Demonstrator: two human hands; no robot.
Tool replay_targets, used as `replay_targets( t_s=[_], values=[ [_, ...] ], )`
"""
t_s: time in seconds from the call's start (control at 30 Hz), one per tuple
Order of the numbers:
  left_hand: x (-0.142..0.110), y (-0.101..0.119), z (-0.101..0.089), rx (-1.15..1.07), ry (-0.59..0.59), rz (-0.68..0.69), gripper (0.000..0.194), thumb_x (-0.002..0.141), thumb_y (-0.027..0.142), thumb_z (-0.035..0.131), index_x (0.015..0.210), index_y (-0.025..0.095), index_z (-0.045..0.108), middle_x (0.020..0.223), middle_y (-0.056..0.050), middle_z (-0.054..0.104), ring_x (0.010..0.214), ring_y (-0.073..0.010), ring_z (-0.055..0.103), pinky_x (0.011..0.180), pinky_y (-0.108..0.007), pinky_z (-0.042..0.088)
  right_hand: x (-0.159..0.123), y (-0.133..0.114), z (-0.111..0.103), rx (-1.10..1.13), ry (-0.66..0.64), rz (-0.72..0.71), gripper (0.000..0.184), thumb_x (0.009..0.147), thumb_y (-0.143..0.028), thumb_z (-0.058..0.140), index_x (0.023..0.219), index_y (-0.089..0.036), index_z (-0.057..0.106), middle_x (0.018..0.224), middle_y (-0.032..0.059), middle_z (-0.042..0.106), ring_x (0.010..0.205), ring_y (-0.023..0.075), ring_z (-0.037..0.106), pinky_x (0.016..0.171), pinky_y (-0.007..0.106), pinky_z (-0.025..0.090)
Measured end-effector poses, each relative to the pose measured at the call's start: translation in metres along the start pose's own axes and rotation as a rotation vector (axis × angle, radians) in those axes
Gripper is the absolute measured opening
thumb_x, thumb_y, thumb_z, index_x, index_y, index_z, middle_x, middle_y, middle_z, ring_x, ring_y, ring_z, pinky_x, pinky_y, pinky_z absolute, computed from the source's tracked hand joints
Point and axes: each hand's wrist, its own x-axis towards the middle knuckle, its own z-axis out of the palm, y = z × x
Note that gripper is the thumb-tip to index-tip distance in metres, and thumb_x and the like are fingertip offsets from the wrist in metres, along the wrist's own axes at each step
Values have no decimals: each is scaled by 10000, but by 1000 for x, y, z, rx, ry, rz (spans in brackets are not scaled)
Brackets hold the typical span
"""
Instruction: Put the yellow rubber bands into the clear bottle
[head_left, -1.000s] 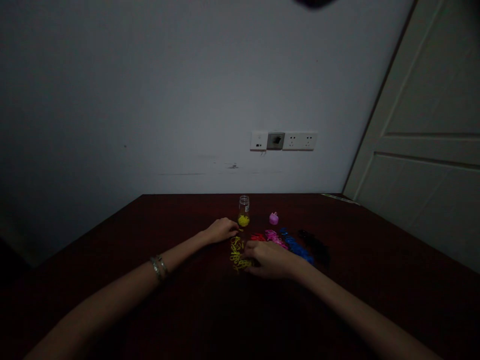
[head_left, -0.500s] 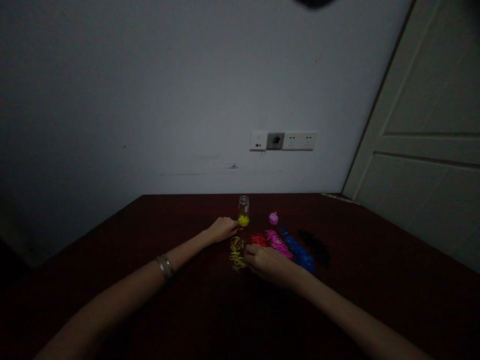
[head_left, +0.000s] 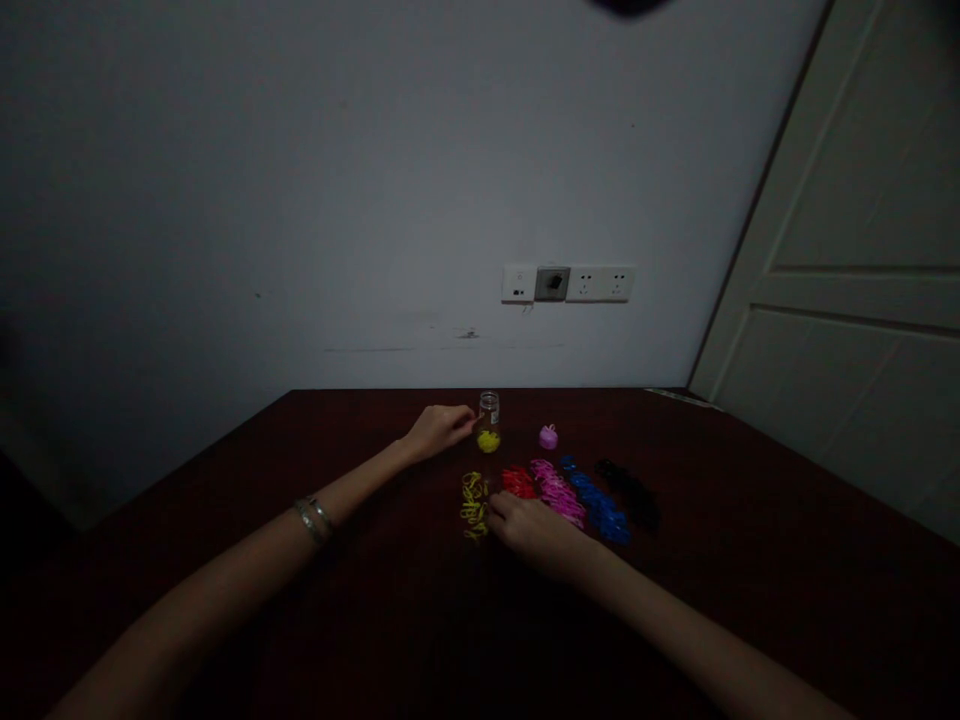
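Observation:
A clear jar (head_left: 489, 408) stands upright with yellow rubber bands (head_left: 488, 441) in its bottom. My left hand (head_left: 441, 428) is just left of the jar, fingertips pinched together beside its upper wall; anything between them is too small to tell. Nearer to me lies a loose pile of yellow rubber bands (head_left: 474, 505). At that pile's right edge my right hand (head_left: 536, 532) rests low over the table, its fingers closed, and what they hold is hidden. Red bands (head_left: 517, 481) lie just beyond the right hand, partly covered by it.
Rows of pink bands (head_left: 556, 492), blue bands (head_left: 600, 505) and black bands (head_left: 630, 492) lie to the right on the dark table (head_left: 375, 620). A pink lid (head_left: 548, 437) sits right of the jar. Behind is a wall with sockets (head_left: 600, 284).
My left hand has risen from the table by the jar's base to beside its upper part. The right hand has stayed at the yellow pile with only a slight shift.

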Motion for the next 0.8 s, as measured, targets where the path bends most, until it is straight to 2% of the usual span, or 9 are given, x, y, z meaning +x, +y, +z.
replay_targets(
  t_s=[0.07, 0.13, 0.3, 0.47, 0.8],
  values=[
    [14, -2, -12, -65, 106, -55, 237, 787, 298, 466, 870, 149, 630, 701, -22, 614, 600, -92, 513, 589, -193, 342, -1, 0, -1, -6, 4, -1, 156, 833, -83, 414, 892, -108, 556, 874, 93, 549, 740, 157, 520, 536, 243, 409],
    [29, -4, -21, -145, 151, -135, 234, 752, 297, 500, 812, 126, 649, 618, -7, 577, 553, -83, 470, 553, -190, 326, -1, 0, 0, -19, 14, 0, 163, 836, -83, 408, 900, -109, 555, 880, 94, 547, 738, 155, 521, 530, 240, 408],
    [61, -3, -20, -361, 145, -367, 223, 664, 262, 561, 736, 83, 673, 489, 20, 493, 473, -69, 391, 476, -192, 279, -1, 1, 4, -53, 20, 4, 168, 843, -93, 401, 895, -112, 559, 868, 86, 542, 736, 148, 523, 541, 234, 409],
    [71, 8, -14, -376, 126, -407, 200, 638, 226, 574, 717, 79, 685, 478, 18, 497, 459, -63, 375, 474, -197, 278, -1, 0, 4, -64, 17, 10, 145, 833, -96, 422, 881, -111, 558, 865, 90, 541, 753, 156, 526, 547, 238, 412],
    [66, 12, -15, -286, 94, -391, 192, 622, 221, 580, 720, 102, 694, 438, 26, 459, 449, -69, 369, 460, -200, 265, -2, 0, 3, -84, 33, 14, 139, 822, -101, 449, 901, -124, 561, 877, 78, 548, 751, 163, 524, 521, 238, 395]
  ],
)
